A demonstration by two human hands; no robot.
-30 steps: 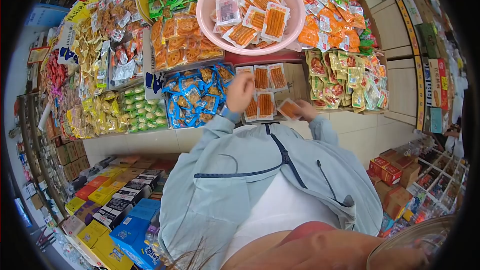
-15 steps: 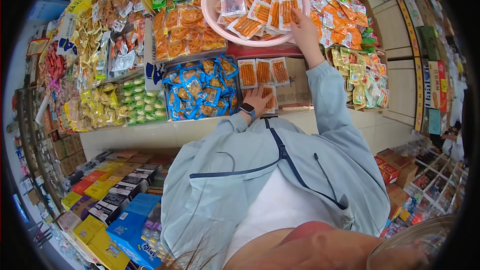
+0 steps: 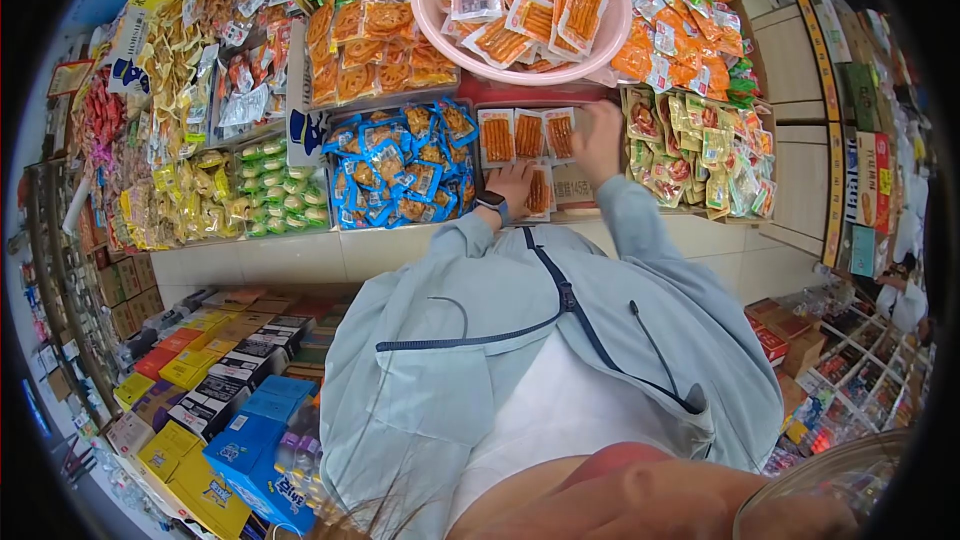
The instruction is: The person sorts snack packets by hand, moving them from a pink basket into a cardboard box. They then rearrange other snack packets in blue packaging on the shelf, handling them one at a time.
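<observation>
My left hand [image 3: 509,186], with a watch on the wrist, lies flat with its fingers stretched out beside a snack packet [image 3: 540,190] in the display box [image 3: 575,187]. Above it stands a row of clear packets of orange-brown sticks [image 3: 528,135]. My right hand [image 3: 601,143] is in the box at the right end of this row, close to the last packet [image 3: 559,134]. Its fingers are blurred, and whether they hold a packet is hidden. Behind the box, a pink basin [image 3: 437,35] holds a loose pile of similar packets [image 3: 542,12].
Blue-wrapped snacks [image 3: 400,165] fill the tray to the left. Yellowish packets [image 3: 690,145] lie to the right, with orange packets [image 3: 685,40] behind them. Stacked cartons [image 3: 235,380] stand on the floor at lower left.
My right hand has left the packets in the basin and come down toward me into the display box. My left hand has stayed nearly where it was.
</observation>
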